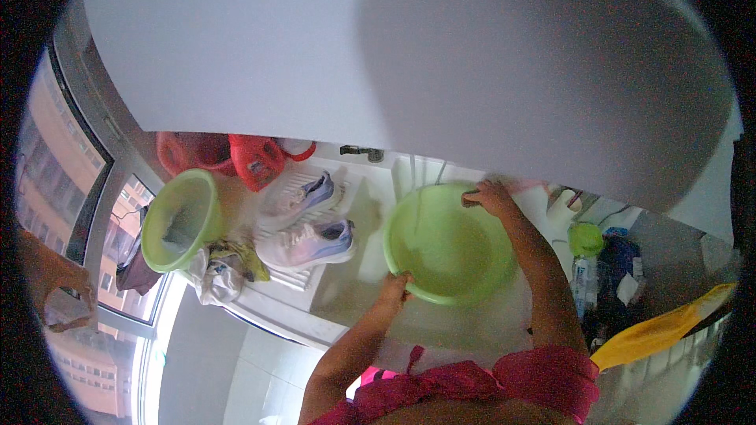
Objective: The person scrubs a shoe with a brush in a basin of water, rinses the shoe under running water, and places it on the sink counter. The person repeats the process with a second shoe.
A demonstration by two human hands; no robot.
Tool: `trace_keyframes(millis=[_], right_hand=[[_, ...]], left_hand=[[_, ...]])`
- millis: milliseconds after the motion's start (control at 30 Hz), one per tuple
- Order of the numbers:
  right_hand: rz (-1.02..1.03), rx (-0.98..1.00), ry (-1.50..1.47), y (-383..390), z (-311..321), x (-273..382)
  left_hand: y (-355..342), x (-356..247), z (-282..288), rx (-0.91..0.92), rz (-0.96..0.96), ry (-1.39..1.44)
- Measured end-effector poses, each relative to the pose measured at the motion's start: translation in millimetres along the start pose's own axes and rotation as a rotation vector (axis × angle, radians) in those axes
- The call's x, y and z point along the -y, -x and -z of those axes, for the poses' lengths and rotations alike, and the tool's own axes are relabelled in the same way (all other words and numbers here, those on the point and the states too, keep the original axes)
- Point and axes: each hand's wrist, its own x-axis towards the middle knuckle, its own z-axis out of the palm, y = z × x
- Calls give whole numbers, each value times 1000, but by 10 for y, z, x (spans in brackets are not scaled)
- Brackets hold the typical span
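Observation:
A large light-green basin point(449, 248) is held over the white sink point(346, 287), tipped so its inside faces me. My left hand point(395, 288) grips the rim at the near left. On the far right rim my right hand point(490, 197) is closed, its fingers curled over the edge. Whether the basin rests on the sink bottom, I cannot tell. To the left, a pair of pale shoes with bluish-purple collars, one nearer point(307, 244) and one farther point(299, 197), lies on the ribbed washboard part of the sink.
A second green basin point(181, 220) stands at the left by the window, next to crumpled cloths point(224, 271). Red containers point(256, 159) sit behind the shoes. A dark tap point(362, 153) juts from the wall. Bottles point(583, 267) and a yellow cloth point(661, 330) are at the right.

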Motion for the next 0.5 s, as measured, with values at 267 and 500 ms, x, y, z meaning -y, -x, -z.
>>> trace_keyframes(millis=[267,500], right_hand=[[-453,267,-192,311,1,-87],[-457,203,-567,215,251,-432]], left_hand=[[-270,368,268,276,231,182],[-365,283,276,284,350,248]])
